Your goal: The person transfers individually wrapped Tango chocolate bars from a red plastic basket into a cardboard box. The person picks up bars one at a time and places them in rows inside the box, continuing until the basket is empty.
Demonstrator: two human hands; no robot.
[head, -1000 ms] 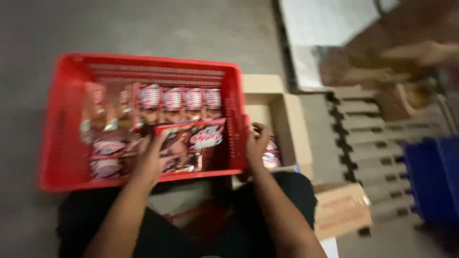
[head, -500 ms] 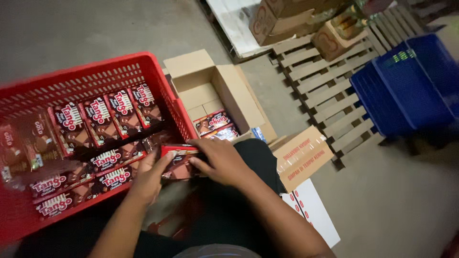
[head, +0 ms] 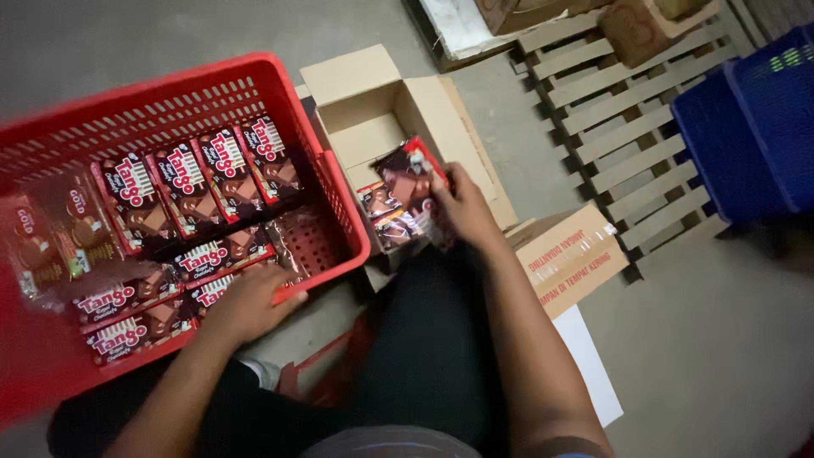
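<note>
A red plastic crate (head: 170, 89) on the floor at left holds several dark brown and red snack packets (head: 182, 182) in rows. My left hand (head: 250, 304) rests on the crate's near rim, touching the packets there. My right hand (head: 462, 208) grips one brown and red snack packet (head: 409, 180) and holds it over the open cardboard box (head: 373, 93) beside the crate. More packets (head: 386, 216) lie in the bottom of that box. My dark-trousered legs fill the space below.
A flattened cardboard box (head: 572, 259) and a white sheet (head: 589, 369) lie on the floor at right. Wooden pallets (head: 619, 127) stretch to the upper right. A blue plastic crate (head: 759, 127) sits on them. More cartons (head: 644, 25) stand at the top.
My right hand has lifted a packet out of the red crate and carried it right, over the cardboard box. My left hand stays at the crate's near edge.
</note>
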